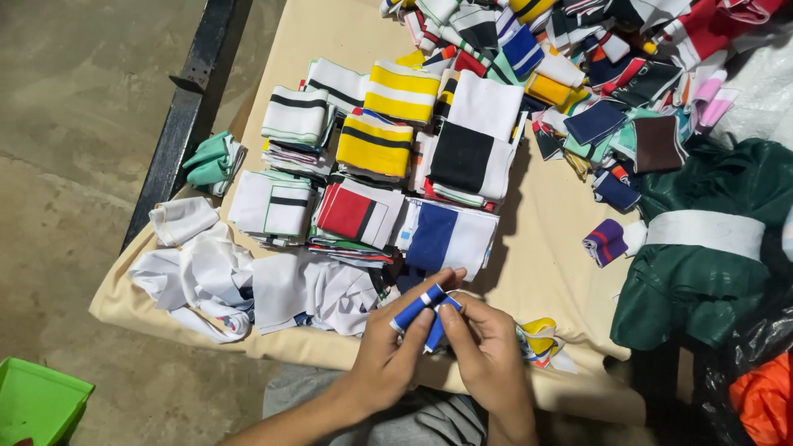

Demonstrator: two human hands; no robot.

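Note:
Both my hands meet at the near edge of the table over a small blue knit band with white stripes. My left hand pinches its left end between thumb and fingers. My right hand grips the folded right part. Just beyond them lies a stack topped by a blue and white folded piece, next to a red, white and black stack. Yellow striped stacks sit farther back.
A beige cloth covers the table. Loose white fabric pieces lie at the left, a jumbled pile of coloured bands at the back right, a dark green bundle with a white band at right. A green bin stands on the floor.

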